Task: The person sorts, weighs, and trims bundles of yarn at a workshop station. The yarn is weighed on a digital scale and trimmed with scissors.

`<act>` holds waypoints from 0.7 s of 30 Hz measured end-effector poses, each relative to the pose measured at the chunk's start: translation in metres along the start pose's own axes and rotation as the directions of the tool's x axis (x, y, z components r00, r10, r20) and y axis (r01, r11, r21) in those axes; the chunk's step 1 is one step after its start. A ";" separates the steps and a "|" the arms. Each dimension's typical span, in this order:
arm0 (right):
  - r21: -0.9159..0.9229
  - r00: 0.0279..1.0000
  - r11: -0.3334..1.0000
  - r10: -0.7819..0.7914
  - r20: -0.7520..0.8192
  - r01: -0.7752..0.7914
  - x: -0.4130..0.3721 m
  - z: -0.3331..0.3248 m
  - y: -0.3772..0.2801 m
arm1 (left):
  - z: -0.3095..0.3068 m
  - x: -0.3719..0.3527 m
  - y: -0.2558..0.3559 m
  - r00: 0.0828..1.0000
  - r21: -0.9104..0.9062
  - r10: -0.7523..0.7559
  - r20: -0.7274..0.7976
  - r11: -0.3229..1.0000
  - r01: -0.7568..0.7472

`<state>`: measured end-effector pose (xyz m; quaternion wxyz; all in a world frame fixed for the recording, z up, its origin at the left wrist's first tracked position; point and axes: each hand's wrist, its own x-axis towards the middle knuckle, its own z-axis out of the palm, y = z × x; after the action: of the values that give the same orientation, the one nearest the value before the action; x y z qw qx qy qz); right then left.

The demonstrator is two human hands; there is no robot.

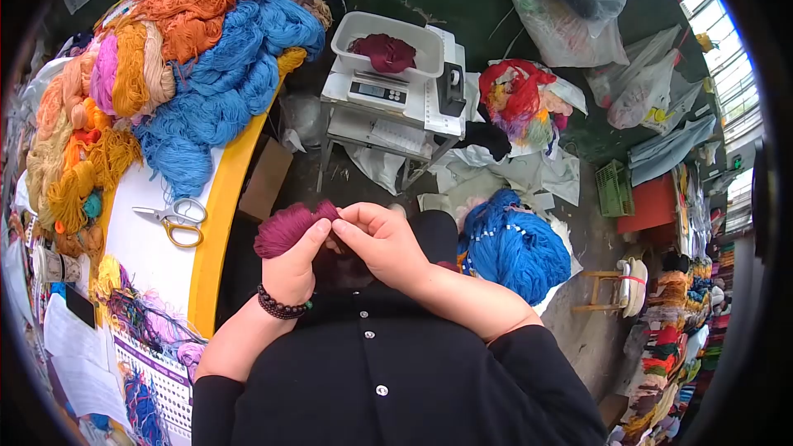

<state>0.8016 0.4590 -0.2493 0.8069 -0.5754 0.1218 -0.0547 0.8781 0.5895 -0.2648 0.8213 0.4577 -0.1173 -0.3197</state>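
A burgundy skein of yarn point(285, 231) is gripped by my left hand point(291, 272), which wears a dark bead bracelet at the wrist. My right hand point(376, 239) meets it at the skein's right end, thumb and finger pinched on the yarn there. Exactly what strand lies between those fingertips is too small to make out. Both hands are close together in front of my chest. More burgundy yarn point(384, 53) lies in a white plastic tub point(343, 54) on a digital scale point(378, 92) ahead of me.
To the left, a yellow-edged table point(216, 223) carries scissors point(178, 219), a blue yarn heap point(235, 58), orange yarn point(194, 4) and a phone point(80, 307). Bright blue yarn point(516, 248) sits on the floor at right. Plastic bags point(570, 25) and a green crate point(614, 188) stand beyond.
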 end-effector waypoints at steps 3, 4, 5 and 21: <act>0.124 0.999 0.992 0.000 -0.034 0.004 0.000 0.005 -0.004 | 0.001 -0.001 0.001 0.999 -0.009 0.030 -0.018 1.000 -0.030; 0.126 0.999 0.992 0.001 -0.034 0.003 0.000 0.006 -0.005 | 0.002 -0.001 0.002 0.999 -0.010 0.039 -0.030 0.999 -0.039; 0.150 0.999 0.988 0.023 -0.044 -0.016 0.000 0.006 -0.006 | 0.003 -0.001 0.002 0.999 -0.008 0.039 -0.031 0.999 -0.039; 0.086 0.998 0.996 0.031 -0.062 -0.026 0.000 -0.003 0.008 | -0.002 0.003 -0.006 0.998 -0.012 -0.012 -0.068 1.000 0.012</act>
<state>0.8006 0.4590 -0.2573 0.8271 -0.5366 0.1532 -0.0666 0.8786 0.5866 -0.2706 0.8255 0.4642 -0.0847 -0.3095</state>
